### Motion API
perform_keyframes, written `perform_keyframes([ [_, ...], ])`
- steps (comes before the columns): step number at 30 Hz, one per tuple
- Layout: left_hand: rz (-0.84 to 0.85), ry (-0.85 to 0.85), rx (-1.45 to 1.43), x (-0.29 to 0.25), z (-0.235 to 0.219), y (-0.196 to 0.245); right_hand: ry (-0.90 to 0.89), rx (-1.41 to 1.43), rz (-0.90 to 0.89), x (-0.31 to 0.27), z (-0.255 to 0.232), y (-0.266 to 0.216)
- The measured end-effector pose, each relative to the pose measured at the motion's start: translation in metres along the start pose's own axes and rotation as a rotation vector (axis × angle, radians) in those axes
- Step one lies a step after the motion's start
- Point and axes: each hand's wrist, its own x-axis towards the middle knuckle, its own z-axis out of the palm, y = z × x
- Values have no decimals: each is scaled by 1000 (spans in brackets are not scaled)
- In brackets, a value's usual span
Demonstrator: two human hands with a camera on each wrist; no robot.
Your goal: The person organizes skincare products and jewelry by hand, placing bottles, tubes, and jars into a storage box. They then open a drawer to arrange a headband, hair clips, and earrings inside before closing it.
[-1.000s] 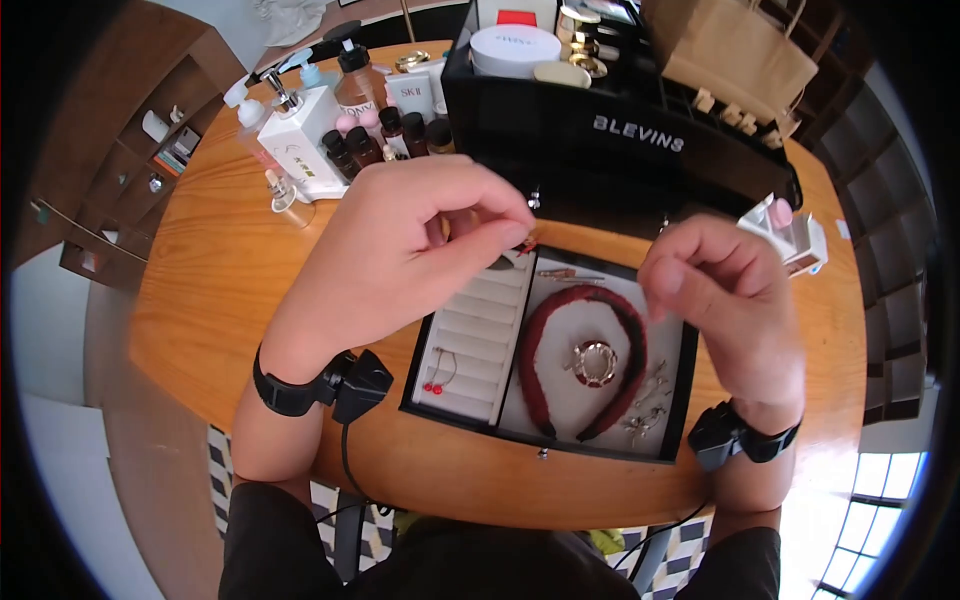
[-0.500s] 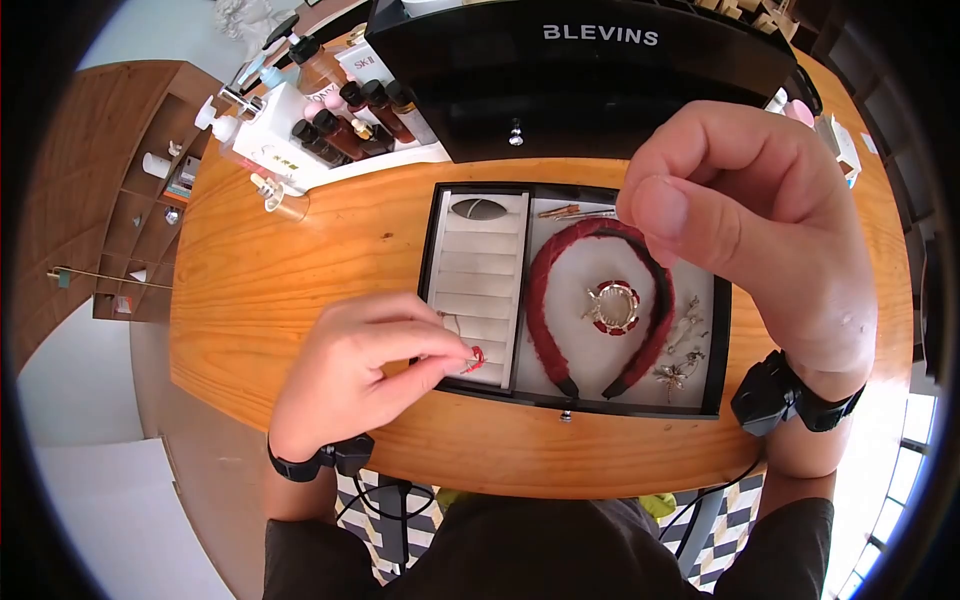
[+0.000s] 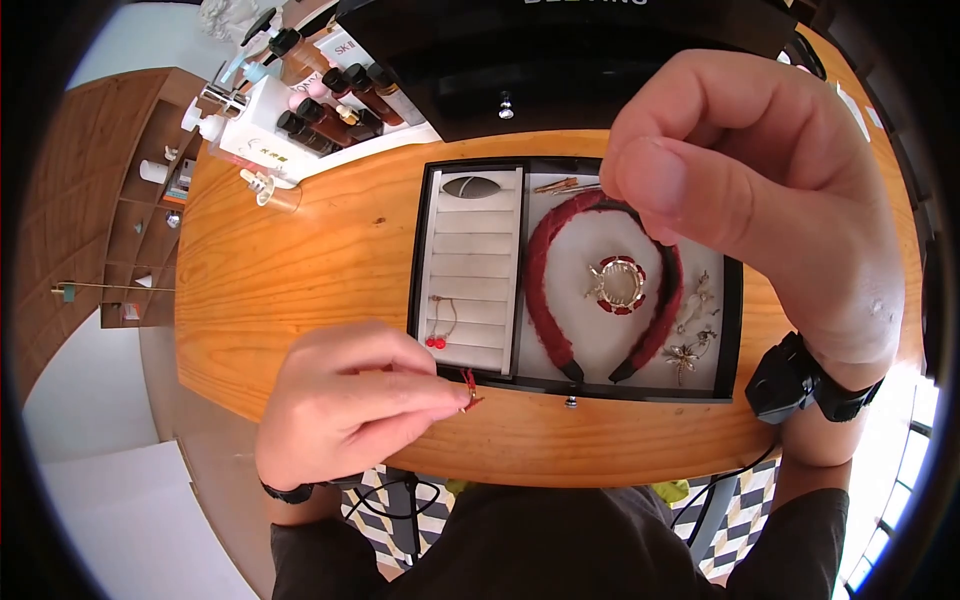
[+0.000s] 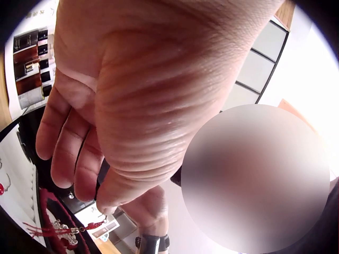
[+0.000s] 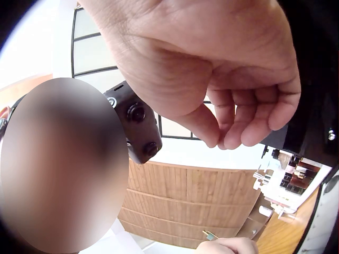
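Note:
My left hand point(image 3: 350, 410) pinches a small red tasselled earring point(image 3: 469, 385) between thumb and forefinger, just past the drawer's front left corner. In the left wrist view, the red tassel earring point(image 4: 95, 225) shows its gold-coloured beads and a thin hook at the fingertips. My right hand point(image 3: 750, 170) is raised over the drawer's far right side. Its thumb and forefinger tips meet, and nothing shows between them in the right wrist view. A black-rimmed jewellery drawer point(image 3: 415, 270) lies on the table. A red cherry-like earring pair point(image 3: 436, 342) rests on its padded ring rows point(image 3: 470, 262).
The drawer's right section holds a dark red headband point(image 3: 540, 265), a round gold-and-red hair claw point(image 3: 618, 285) and silvery hair ornaments point(image 3: 690, 345). A dark oval clip point(image 3: 471, 187) lies top left. Behind stand a black case point(image 3: 450, 80) and a bottle organizer point(image 3: 270, 135).
My left hand came down from above the drawer to its front left corner, then slightly nearer me, with the tassel earring. My right hand stays raised with fingertips together. The head view tilted down.

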Motion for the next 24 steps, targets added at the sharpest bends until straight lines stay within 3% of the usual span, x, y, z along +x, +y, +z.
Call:
perform_keyframes([
  [2,-60,10,-1,4,-2,-3,-5,257,-100,-1,6,1],
  [9,-172,-11,-93,23,1,-41,-19,295,-93,-2,3,-2],
  [11,-169,-13,-78,28,3,-52,-29,61,52,-1,-3,-5],
  [14,-152,-22,-16,35,4,-60,-27,79,69,-1,-3,-7],
  [15,-151,-23,-16,37,4,-62,-26,80,69,-2,-1,-6],
  [17,-161,-30,-9,40,5,-65,-35,376,-80,-3,5,-1],
  [20,-226,-25,-66,44,8,-67,43,331,-77,-5,9,20],
  [24,-219,13,-96,49,11,-73,-14,362,-83,-3,5,3],
])
